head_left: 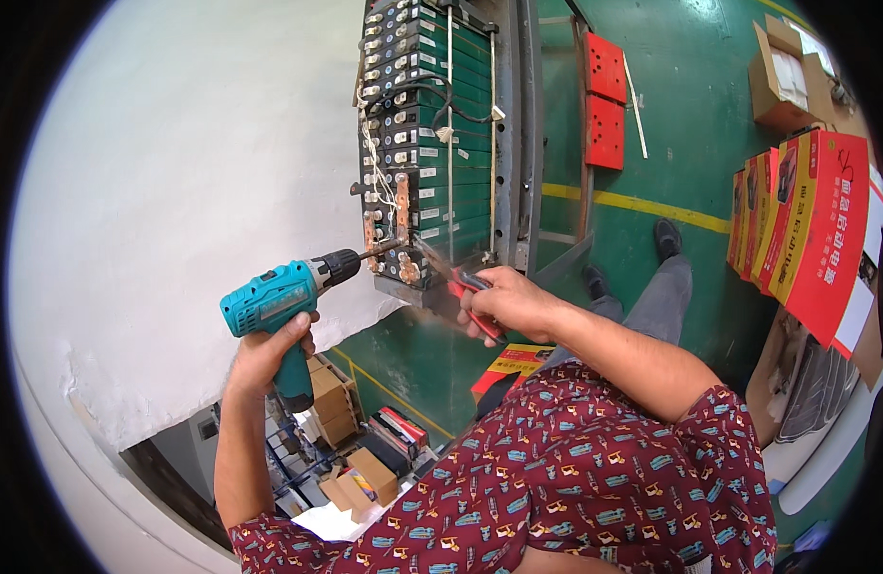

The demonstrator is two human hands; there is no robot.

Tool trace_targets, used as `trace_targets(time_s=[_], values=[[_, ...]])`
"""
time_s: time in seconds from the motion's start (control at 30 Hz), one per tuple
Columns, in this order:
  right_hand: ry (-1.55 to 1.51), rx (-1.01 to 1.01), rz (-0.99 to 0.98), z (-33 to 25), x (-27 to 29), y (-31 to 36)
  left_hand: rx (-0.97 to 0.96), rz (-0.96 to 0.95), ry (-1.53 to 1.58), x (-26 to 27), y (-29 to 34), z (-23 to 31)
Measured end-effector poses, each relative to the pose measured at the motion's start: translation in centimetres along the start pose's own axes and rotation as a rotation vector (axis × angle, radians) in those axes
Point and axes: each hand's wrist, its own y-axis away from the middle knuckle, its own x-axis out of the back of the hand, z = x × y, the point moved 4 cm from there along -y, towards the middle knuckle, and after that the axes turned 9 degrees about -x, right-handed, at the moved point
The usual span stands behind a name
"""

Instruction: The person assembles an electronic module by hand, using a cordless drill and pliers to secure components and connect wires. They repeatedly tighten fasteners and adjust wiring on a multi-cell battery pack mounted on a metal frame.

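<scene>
Biggest first: that battery stack [472, 177] ahead of you, between the white surface [212, 143] and the grey steel frame [524, 143], looks heavy and rigid, so hold it by its solid sides, not the thin white wires [389, 191]. It's green and black with rows of shiny terminals [400, 158]. Next, your teal drill [279, 298] — probably top-heavy, and your left hand [267, 352] is wrapped round its grip, the right spot. Its bit points at the lower terminals. Your right hand [511, 301] grips red-and-black pliers [480, 301], likely light and stiff; can't tell if they're touching metal. Smallest: brownish copper strips [403, 196] on the stack's lower end, probably stiff, best held by their edges.
</scene>
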Motion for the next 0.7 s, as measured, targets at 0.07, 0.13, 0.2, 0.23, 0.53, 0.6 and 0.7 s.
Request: trace_targets(time_s=[0.07, 0.13, 0.2, 0.23, 0.53, 0.6, 0.7], values=[[-0.029, -0.007, -0.005, 0.1, -0.3, -0.1, 0.0, -0.01, -0.028, 0.1, -0.3, -0.1], [-0.02, -0.008, -0.016, 0.4, -0.5, -0.6, -0.003, -0.001, -0.028, 0.3, -0.3, -0.6], [-0.036, -0.013, -0.019, 0.5, -0.8, -0.7, -0.006, 0.008, -0.028, 0.2, -0.2, -0.6], [-0.056, -0.018, -0.017, 0.4, -1.0, -0.5, -0.007, 0.012, -0.027, 0.1, -0.2, -0.4], [-0.089, -0.016, -0.023, 0.9, -1.5, -0.5, 0.01, -0.03, -0.096, 0.2, -1.0, 1.1], [-0.077, -0.022, -0.024, 1.1, -1.6, -0.4, 0.037, -0.033, -0.091, 0.3, -1.2, 1.2], [-0.094, -0.015, -0.014, 1.2, -2.0, -0.6, 0.067, -0.024, -0.042, 0.3, -1.2, 1.3]])
